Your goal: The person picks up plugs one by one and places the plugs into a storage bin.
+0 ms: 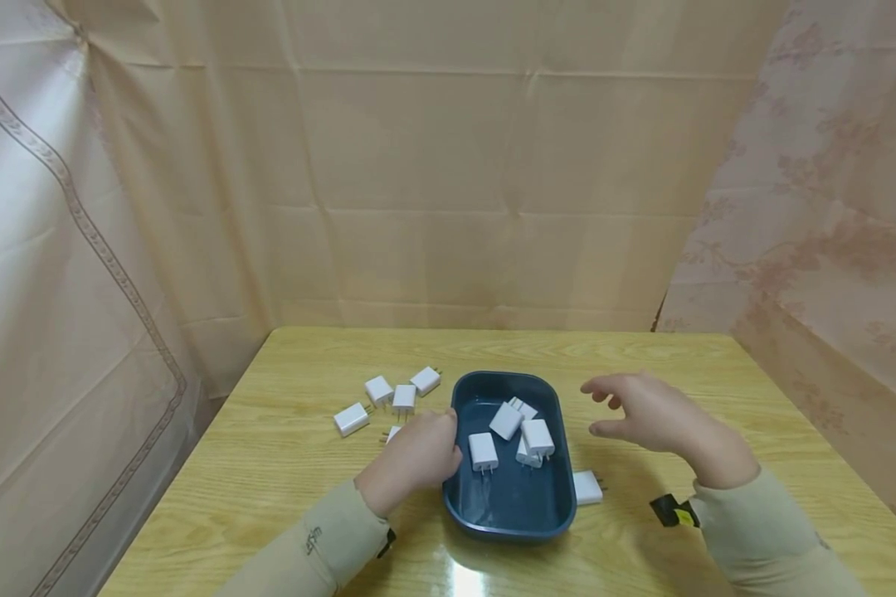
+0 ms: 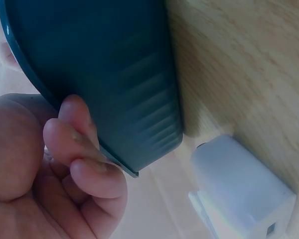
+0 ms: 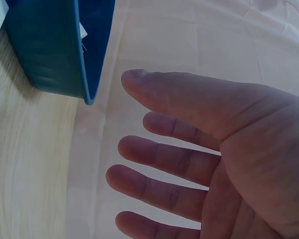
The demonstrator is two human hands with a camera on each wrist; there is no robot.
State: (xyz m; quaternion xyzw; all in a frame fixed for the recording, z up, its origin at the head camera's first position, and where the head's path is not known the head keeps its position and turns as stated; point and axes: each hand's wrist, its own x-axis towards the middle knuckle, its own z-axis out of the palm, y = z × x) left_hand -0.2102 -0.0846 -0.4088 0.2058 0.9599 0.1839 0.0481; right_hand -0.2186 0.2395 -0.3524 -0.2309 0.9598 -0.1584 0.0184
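Note:
A dark blue plastic bin [image 1: 509, 512] stands on the table, with several white charger plugs [image 1: 482, 452] lying inside it. My left hand [image 1: 421, 452] grips the bin's left rim, its fingers curled over the edge in the left wrist view. To the right of the bin, my right hand [image 1: 645, 412] hovers with fingers spread and nothing in them; the right wrist view shows the bin's wall [image 3: 45, 50] apart from the fingertips. One charger plug [image 1: 587, 487] lies on the table against the bin's right side, partly hidden by it.
Several white charger plugs [image 1: 404, 399] lie scattered on the wooden table [image 1: 269, 464] left of the bin, one partly behind my left hand. Beige cloth [image 1: 433, 166] hangs behind the table, and more cloth hangs at both sides.

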